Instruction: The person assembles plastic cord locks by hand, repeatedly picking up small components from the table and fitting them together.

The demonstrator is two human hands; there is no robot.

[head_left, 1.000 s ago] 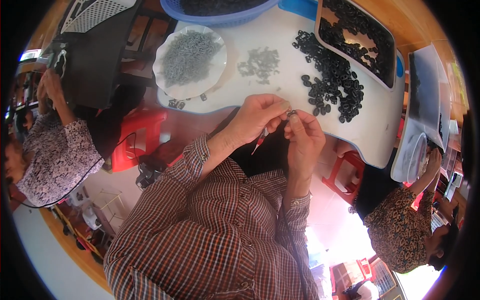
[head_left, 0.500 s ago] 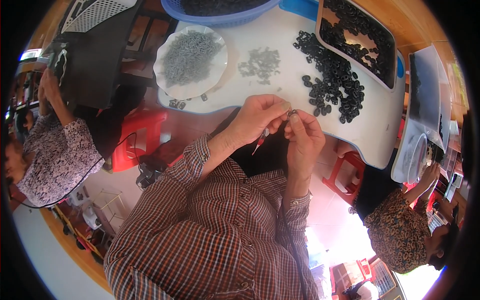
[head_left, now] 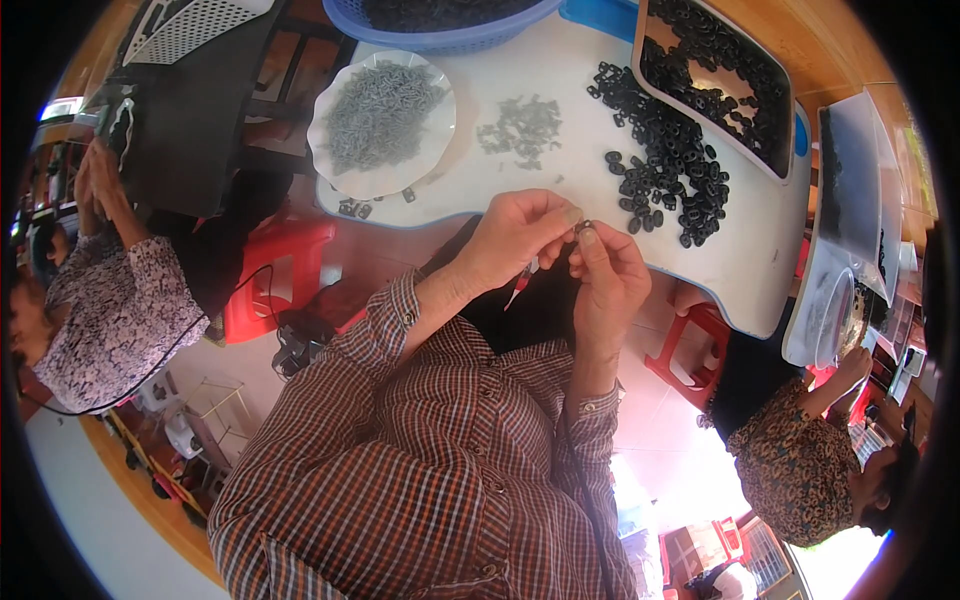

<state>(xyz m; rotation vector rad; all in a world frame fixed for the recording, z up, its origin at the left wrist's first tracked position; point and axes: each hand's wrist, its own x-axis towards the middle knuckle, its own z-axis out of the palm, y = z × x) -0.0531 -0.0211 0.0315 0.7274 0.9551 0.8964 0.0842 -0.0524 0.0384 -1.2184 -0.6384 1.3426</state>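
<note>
My left hand (head_left: 520, 235) and my right hand (head_left: 608, 265) meet over the table's near edge, thumbs and fingertips pinched together. A small dark part (head_left: 584, 226) sits between their fingertips; its exact kind is too small to tell. Below my left palm a slim red pointed tool (head_left: 518, 286) sticks out, its upper end hidden by that hand. Just beyond my right hand, small black oval pieces with holes (head_left: 675, 165) lie heaped on the white table (head_left: 475, 185). Small grey translucent pieces (head_left: 520, 130) are scattered farther to the left.
A white scalloped plate (head_left: 440, 145) of grey pieces stands at left, with a few dark bits by its near edge. Behind are a blue basket (head_left: 450, 42) and a tray (head_left: 702, 126) of black pieces. Red stools (head_left: 275, 275) and people at work flank me on both sides.
My hands keep nearly the same pose around the small part. At the right, the other person's hands have shifted slightly toward that person.
</note>
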